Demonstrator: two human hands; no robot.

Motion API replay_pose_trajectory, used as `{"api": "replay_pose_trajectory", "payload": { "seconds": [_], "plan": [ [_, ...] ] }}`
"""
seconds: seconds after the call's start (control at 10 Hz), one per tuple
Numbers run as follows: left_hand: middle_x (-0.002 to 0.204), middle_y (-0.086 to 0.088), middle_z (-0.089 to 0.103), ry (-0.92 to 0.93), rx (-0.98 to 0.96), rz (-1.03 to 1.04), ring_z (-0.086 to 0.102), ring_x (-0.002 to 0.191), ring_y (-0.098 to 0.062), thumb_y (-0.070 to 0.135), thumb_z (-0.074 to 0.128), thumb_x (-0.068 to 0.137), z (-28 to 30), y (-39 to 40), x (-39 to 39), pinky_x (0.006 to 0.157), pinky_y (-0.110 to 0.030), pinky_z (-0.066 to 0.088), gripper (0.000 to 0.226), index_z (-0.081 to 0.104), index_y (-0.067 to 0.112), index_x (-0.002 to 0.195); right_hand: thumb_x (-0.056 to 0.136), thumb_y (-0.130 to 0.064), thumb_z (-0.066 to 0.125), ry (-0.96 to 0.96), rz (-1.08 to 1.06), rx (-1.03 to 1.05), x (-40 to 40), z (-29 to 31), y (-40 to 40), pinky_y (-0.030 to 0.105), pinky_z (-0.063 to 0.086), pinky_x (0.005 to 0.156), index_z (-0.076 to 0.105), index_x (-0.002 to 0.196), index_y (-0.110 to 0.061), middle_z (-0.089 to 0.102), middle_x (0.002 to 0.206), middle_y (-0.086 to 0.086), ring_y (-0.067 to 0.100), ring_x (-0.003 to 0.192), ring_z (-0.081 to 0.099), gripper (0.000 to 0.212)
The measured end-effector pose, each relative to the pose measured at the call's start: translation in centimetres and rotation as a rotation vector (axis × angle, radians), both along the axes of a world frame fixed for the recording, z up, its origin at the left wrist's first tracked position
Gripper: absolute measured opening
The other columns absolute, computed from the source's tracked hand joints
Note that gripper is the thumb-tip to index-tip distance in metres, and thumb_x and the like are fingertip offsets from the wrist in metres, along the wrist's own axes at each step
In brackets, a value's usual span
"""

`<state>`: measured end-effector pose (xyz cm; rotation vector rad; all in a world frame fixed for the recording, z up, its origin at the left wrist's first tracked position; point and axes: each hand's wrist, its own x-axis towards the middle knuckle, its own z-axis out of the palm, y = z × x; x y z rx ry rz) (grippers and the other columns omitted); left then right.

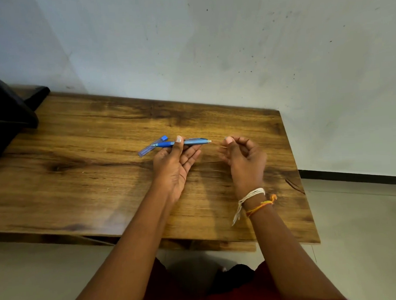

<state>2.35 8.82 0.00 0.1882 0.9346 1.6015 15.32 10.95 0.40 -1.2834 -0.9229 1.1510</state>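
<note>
Pencil (187, 142): a blue mechanical pencil, held level above the middle of the table (80, 177), roughly parallel to the far edge. Its dark blue grip points toward the left edge and its pale end toward the right edge.
Left hand (174, 160): palm up under the pencil, with the thumb pressed on top of the barrel and the fingers supporting it from below.
Right hand (242, 157): just beside the pencil's pale end, not quite touching it. The fingers are curled and the thumb and forefinger tips are drawn together. I cannot tell whether they pinch anything.
Lead case (151, 147): a clear slim tube with a blue cap, lying slantwise on the table just beyond the pencil's grip end, on the left-edge side of the left hand.
Wrist threads (253, 197): white and orange bands tied round the right wrist.
Dark object (7, 112): it sits at the table's far left corner and is partly out of view.
</note>
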Motion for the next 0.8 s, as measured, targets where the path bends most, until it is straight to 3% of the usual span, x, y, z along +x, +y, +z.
{"api": "replay_pose_trajectory", "payload": {
  "seconds": [0.1,0.2,0.3,0.4,0.8],
  "plan": [
    [0.080,-0.012,0.075,0.001,0.001,-0.014,0.074,0.080,-0.021,0.017,0.053,0.095,0.0,-0.1,-0.2,0.069,-0.028,0.060,0.015,0.059,0.005,0.088,0.085,-0.018,0.070,-0.574,-0.115,0.106,2.4,-0.6,0.7,0.003,0.046,0.065,0.074,0.095,-0.017,0.069,0.083,-0.010,-0.005,0.070,0.061,0.011],
    [0.078,-0.011,0.075,0.017,0.006,-0.028,0.074,0.078,-0.020,0.019,0.054,0.095,0.0,-0.1,-0.2,0.068,-0.027,0.060,0.016,0.060,0.006,0.088,0.084,-0.022,0.070,-0.770,-0.097,0.088,3.6,-0.7,0.9,0.013,0.052,0.067,0.075,0.095,-0.019,0.071,0.082,-0.009,-0.001,0.069,0.062,0.012],
    [0.076,-0.008,0.076,0.046,0.015,-0.050,0.074,0.075,-0.017,0.020,0.053,0.095,0.1,-0.1,-0.1,0.066,-0.025,0.059,0.016,0.059,0.006,0.089,0.083,-0.024,0.071,-0.861,-0.079,0.029,4.0,-1.0,1.1,0.037,0.057,0.081,0.075,0.094,-0.021,0.075,0.088,-0.003,0.014,0.083,0.068,0.012],
    [0.079,-0.009,0.076,0.060,0.013,-0.064,0.074,0.076,-0.017,0.021,0.053,0.095,0.0,-0.2,-0.1,0.066,-0.024,0.059,0.016,0.060,0.007,0.091,0.083,-0.031,0.072,-0.896,-0.055,-0.028,4.3,-1.3,1.2,0.043,0.052,0.089,0.076,0.096,-0.024,0.073,0.098,0.001,0.023,0.100,0.063,0.015],
    [0.080,-0.009,0.076,0.079,0.002,-0.063,0.074,0.076,-0.018,0.022,0.055,0.094,-0.1,-0.1,-0.2,0.067,-0.025,0.059,0.015,0.061,0.008,0.093,0.081,-0.031,0.073,-0.799,-0.026,-0.088,4.4,-1.0,0.9,0.045,0.050,0.094,0.075,0.101,-0.022,0.071,0.104,0.001,0.021,0.105,0.061,0.022]
  ]
}}
